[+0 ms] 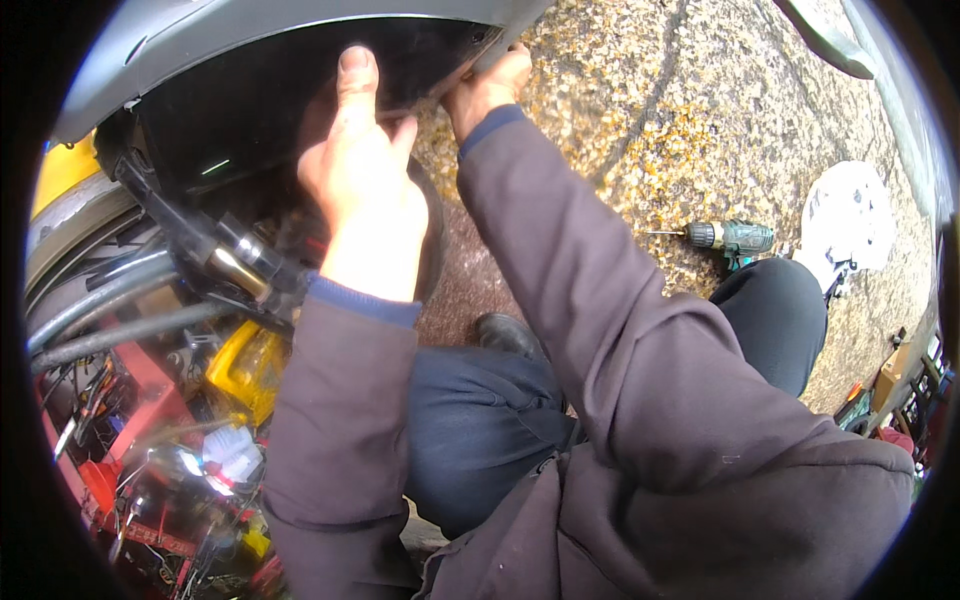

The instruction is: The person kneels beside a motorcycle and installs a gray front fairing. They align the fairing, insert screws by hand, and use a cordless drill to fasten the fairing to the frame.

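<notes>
A glossy black panel (235,105) sits under the curved rim of a grey body panel (235,40) at the upper left. My left hand (365,185) grips its lower edge, the thumb stretched up flat against the black face. The other left fingers are mostly hidden behind that edge. Farther right, my right hand (487,95) closes round the right end of the panels, near a small fastener hole. Its fingertips are out of sight beneath the edge. Neither hand shows a tool.
A green-black cordless drill (730,237) with a bit lies on the pebbled ground (590,60), beside a white round object (848,215). Lower left are hoses (115,290), a yellow plastic case (248,370) and a red tray (145,395) crowded with tools. A cardboard box (890,375) stands far right.
</notes>
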`<action>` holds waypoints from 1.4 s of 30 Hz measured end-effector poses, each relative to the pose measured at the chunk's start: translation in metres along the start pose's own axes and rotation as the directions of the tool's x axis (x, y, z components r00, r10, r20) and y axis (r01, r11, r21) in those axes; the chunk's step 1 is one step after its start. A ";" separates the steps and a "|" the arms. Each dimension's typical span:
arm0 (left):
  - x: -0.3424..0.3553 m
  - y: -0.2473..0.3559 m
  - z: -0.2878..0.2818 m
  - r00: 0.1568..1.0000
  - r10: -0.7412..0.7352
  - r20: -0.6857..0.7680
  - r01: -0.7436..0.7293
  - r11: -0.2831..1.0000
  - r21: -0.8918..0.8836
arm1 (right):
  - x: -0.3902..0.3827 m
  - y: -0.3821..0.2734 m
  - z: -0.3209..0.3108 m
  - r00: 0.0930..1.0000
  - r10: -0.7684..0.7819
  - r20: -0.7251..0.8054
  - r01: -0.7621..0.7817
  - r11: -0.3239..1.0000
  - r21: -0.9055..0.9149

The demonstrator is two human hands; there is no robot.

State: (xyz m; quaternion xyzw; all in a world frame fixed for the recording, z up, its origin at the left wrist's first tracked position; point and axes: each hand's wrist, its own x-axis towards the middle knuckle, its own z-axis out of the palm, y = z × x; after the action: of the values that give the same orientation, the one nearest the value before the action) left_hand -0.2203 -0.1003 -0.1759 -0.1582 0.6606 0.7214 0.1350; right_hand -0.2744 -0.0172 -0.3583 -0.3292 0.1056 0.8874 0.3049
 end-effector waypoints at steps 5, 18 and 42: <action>-0.001 0.002 0.003 1.000 -0.023 -0.002 0.023 1.000 0.020 | -0.040 -0.035 0.010 0.935 -0.265 -0.234 0.084 0.811 -0.579; 0.011 0.002 0.002 0.996 -0.071 -0.050 0.071 0.997 0.001 | -0.065 -0.163 -0.075 0.926 -0.314 0.207 0.087 -0.356 -0.930; -0.005 0.013 0.008 0.996 -0.080 -0.045 0.082 0.996 0.044 | -0.108 -0.117 -0.009 0.661 -0.210 0.720 0.737 -0.003 -0.676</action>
State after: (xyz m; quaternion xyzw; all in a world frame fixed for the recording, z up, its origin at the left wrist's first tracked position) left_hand -0.2214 -0.0937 -0.1610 -0.1973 0.6728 0.6962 0.1538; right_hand -0.1337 0.0214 -0.2936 -0.2559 -0.6554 0.6253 0.3375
